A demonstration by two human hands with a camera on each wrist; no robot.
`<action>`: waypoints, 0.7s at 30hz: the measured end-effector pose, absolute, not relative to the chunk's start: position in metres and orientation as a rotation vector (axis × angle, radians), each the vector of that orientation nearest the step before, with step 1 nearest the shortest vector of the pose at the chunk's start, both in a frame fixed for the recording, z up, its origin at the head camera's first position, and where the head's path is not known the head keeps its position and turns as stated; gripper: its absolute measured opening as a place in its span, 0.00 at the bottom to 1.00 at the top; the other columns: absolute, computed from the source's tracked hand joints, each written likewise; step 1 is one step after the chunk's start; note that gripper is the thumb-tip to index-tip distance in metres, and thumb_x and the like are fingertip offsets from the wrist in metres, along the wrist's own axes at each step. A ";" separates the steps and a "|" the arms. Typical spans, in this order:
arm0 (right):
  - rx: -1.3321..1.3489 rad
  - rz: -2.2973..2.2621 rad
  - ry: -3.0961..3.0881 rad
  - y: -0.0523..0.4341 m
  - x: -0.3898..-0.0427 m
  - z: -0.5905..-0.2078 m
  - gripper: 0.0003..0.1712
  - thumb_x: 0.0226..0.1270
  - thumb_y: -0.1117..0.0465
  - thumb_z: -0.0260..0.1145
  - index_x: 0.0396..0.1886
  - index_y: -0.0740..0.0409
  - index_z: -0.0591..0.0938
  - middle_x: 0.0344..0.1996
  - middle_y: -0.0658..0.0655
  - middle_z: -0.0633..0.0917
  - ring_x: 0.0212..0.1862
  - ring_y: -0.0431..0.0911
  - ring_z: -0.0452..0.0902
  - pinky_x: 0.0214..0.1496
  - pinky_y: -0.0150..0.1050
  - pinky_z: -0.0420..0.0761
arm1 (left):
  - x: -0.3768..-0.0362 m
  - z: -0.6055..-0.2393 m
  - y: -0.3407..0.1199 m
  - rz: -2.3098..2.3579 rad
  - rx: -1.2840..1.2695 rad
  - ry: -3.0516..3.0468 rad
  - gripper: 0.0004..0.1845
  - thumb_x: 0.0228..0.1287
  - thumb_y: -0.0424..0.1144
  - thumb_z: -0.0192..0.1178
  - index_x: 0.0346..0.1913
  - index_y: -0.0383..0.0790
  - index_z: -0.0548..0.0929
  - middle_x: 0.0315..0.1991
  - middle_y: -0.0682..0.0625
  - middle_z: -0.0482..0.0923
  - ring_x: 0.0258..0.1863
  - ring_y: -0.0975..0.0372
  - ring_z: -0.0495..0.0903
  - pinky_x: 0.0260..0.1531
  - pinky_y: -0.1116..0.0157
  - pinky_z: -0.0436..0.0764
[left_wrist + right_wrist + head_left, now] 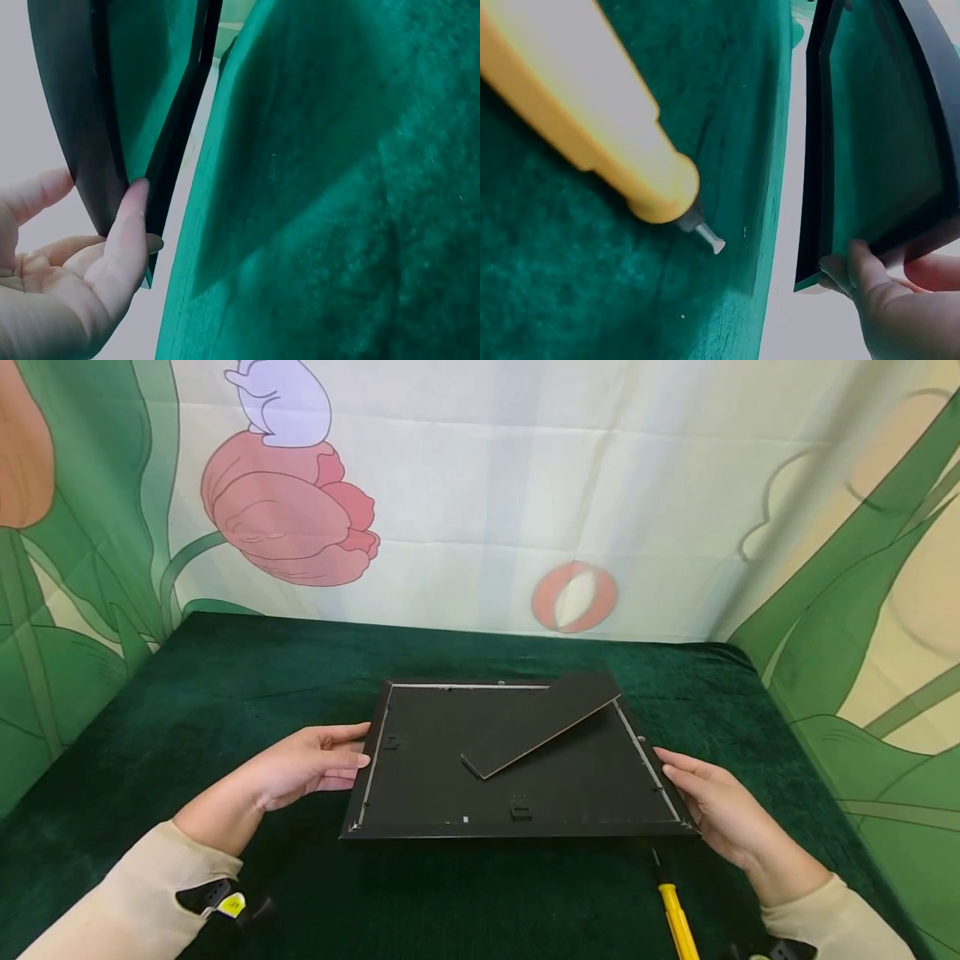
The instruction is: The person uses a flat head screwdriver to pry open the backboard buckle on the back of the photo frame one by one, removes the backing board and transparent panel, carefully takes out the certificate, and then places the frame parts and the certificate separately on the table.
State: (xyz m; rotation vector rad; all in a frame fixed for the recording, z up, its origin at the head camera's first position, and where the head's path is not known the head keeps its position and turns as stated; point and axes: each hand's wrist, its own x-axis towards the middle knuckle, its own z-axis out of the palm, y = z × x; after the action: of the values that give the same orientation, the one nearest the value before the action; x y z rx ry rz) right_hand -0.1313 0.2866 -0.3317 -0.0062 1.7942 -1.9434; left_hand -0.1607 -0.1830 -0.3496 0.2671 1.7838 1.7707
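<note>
A black rectangular picture frame (517, 777) is lying face down on the green velvet worktop (225, 693), its dark stand flap (540, 727) sticking up. The left hand (300, 768) and right hand (712, 810) are each pinching a side edge in their grip.

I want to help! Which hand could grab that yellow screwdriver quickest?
Probably the right hand. The yellow screwdriver lies on the green cloth just below that hand, near the picture frame's right corner. The left hand holds the frame's far edge.

Both arms wear cream long sleeves (142, 893); each wrist carries a black strap (206, 896), the left with a yellow tag (232, 905).
</note>
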 end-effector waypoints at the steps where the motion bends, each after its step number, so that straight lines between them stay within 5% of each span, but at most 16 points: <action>1: -0.017 -1.919 1.817 0.287 -0.131 -0.333 0.32 0.66 0.58 0.45 0.64 0.64 0.45 0.43 0.52 0.78 0.41 0.44 0.75 0.41 0.39 0.74 | -0.160 -0.350 -0.182 1.761 0.266 1.799 0.36 0.57 0.35 0.53 0.64 0.33 0.46 0.53 0.37 0.66 0.47 0.52 0.71 0.46 0.59 0.68; 7: -0.060 -1.770 1.945 0.284 -0.132 -0.338 0.34 0.65 0.55 0.47 0.63 0.67 0.46 0.57 0.60 0.64 0.51 0.40 0.68 0.47 0.36 0.70 | -0.156 -0.353 -0.180 1.706 0.234 1.878 0.37 0.54 0.35 0.56 0.63 0.32 0.48 0.59 0.36 0.55 0.49 0.53 0.69 0.45 0.57 0.68; 11: -0.060 -1.681 1.966 0.283 -0.131 -0.341 0.36 0.64 0.52 0.47 0.63 0.68 0.46 0.61 0.65 0.54 0.58 0.46 0.57 0.52 0.38 0.65 | -0.152 -0.355 -0.178 1.664 0.232 1.944 0.37 0.53 0.35 0.57 0.63 0.32 0.50 0.60 0.36 0.53 0.50 0.52 0.68 0.43 0.56 0.70; 21: -0.029 -1.570 1.973 0.279 -0.124 -0.348 0.39 0.63 0.51 0.49 0.61 0.72 0.46 0.61 0.69 0.51 0.61 0.58 0.47 0.54 0.43 0.62 | -0.145 -0.363 -0.173 1.528 0.222 2.137 0.35 0.52 0.36 0.58 0.62 0.33 0.55 0.59 0.37 0.55 0.55 0.51 0.61 0.43 0.56 0.70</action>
State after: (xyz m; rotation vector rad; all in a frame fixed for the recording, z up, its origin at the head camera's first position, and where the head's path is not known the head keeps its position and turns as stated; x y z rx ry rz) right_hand -0.1238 0.2792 -0.3478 -0.0288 1.9730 -1.5702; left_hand -0.1452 -0.1734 -0.3630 0.2217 2.1372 1.5282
